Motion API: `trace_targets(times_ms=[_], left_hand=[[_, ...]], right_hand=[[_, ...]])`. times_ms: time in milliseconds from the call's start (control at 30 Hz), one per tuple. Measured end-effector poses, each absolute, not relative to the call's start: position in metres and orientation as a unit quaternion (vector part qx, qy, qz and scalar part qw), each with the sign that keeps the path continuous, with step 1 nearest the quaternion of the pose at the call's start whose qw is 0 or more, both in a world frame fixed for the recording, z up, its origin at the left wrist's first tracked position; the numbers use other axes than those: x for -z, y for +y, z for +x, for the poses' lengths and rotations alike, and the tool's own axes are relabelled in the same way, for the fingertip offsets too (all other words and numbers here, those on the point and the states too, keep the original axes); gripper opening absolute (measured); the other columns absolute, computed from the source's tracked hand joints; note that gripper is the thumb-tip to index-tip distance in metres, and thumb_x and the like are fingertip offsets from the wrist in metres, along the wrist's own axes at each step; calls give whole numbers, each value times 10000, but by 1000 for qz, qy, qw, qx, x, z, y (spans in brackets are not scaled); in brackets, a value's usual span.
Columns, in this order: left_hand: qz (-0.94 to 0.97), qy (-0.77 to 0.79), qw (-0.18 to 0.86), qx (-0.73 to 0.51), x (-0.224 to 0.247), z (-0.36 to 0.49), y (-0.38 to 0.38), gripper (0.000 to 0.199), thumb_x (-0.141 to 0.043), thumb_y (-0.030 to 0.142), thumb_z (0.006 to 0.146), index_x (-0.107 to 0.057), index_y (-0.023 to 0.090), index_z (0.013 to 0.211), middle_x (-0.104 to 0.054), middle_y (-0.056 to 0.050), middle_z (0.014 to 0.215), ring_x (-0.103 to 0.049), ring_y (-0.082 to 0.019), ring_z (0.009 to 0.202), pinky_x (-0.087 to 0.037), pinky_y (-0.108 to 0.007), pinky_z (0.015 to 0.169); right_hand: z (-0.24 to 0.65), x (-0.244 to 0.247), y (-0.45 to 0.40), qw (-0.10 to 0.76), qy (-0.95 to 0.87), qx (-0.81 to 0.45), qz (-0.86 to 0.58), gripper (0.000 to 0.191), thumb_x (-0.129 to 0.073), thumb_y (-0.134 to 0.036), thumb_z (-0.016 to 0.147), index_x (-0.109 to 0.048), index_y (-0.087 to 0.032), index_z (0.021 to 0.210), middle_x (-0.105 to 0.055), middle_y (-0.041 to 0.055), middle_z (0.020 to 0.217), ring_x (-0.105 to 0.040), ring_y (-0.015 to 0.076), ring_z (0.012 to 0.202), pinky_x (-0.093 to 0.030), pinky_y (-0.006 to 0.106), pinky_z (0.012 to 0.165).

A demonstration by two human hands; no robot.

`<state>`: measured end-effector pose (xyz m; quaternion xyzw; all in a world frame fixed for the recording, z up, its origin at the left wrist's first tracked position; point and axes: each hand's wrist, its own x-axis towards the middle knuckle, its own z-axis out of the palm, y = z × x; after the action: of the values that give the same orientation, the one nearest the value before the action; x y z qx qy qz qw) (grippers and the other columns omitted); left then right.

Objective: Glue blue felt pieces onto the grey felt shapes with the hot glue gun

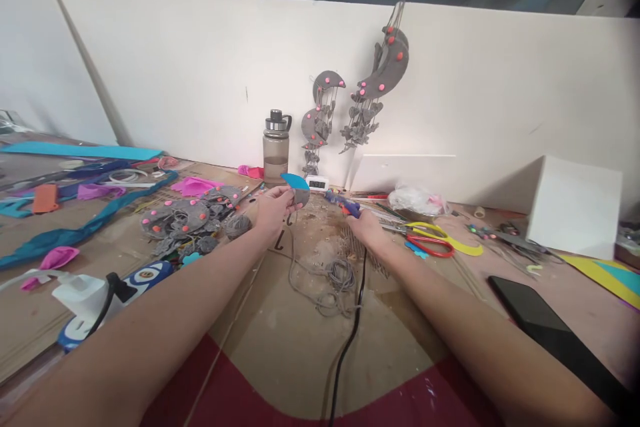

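Note:
My left hand (274, 208) is closed, pinching a grey felt piece (301, 197) with a blue felt shape (295, 181) showing at its top. Grey yarn (292, 250) trails down from it to a loose coil (340, 275) on the cardboard. Closed around the handle of a blue hot glue gun (345, 202) is my right hand (367, 227). The gun's nozzle points left, apart from the felt. Its black cord (356, 320) runs down toward me. Behind the felt stands a small white digital clock (317, 183).
Grey felt moons with pink dots (175, 219) lie left, near a power strip (145, 275). A water bottle (276, 150) stands by the white wall, where moon garlands (387, 77) hang. Red-handled scissors (431, 245) and a black phone (530, 313) are at right.

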<state>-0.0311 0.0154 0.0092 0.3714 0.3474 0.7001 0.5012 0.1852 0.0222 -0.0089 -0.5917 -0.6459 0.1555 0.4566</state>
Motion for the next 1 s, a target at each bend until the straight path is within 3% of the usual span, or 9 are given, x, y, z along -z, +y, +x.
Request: trace_targets(times_ms=[133,300,533,700,867,1000], left_hand=[[366,350,497,-705,-7,-32,14,246,-779,274,662,-591,140,747,-647,-16,714,-647,-118,667,-577,-371,796],[369,356,496,-701,-2,-30,14,256,-795,267,644,-596,137,739,-618,2,674,-636,-117,650,-574,-382,816],[366,362,500,-697,2,-30,16,221,-763,245,667,-597,125,749,-646,-15,715,-647,-113,660,-575,-370,810],[361,365,504,-694,3,-30,18,235,-766,263,672,-599,126,764,-657,-29,713,-662,-135,673,-574,-388,807],[371,373,497,-690,3,-30,18,250,-771,295,659,-610,130,756,-655,-34,723,-653,-134,687,-572,-372,800],[376,372,493,-691,4,-29,18,267,-784,308,624,-601,138,716,-572,18,621,-606,-104,631,-574,-354,793]], right_hand=[[166,8,6,573,-587,-203,-535,216,-549,-298,697,-476,-209,879,-584,1,763,-539,165,665,-454,308,638],[147,3,-16,540,-611,-374,-442,210,-548,-271,732,-484,-229,927,-546,-32,729,-542,143,556,-489,314,566],[141,-5,-21,575,-524,-508,-368,384,-705,-356,681,-486,-213,962,-622,24,960,-633,145,732,-576,311,615],[141,-7,-24,595,-543,-487,-338,337,-682,-349,738,-453,-229,955,-584,-36,820,-565,92,624,-560,266,604],[139,-5,-30,577,-602,-452,-318,349,-598,-335,809,-391,-267,1081,-604,16,1053,-621,135,743,-559,282,548],[141,0,-31,535,-667,-372,-361,271,-529,-324,861,-403,-264,1092,-625,42,1043,-591,138,647,-547,318,523]])
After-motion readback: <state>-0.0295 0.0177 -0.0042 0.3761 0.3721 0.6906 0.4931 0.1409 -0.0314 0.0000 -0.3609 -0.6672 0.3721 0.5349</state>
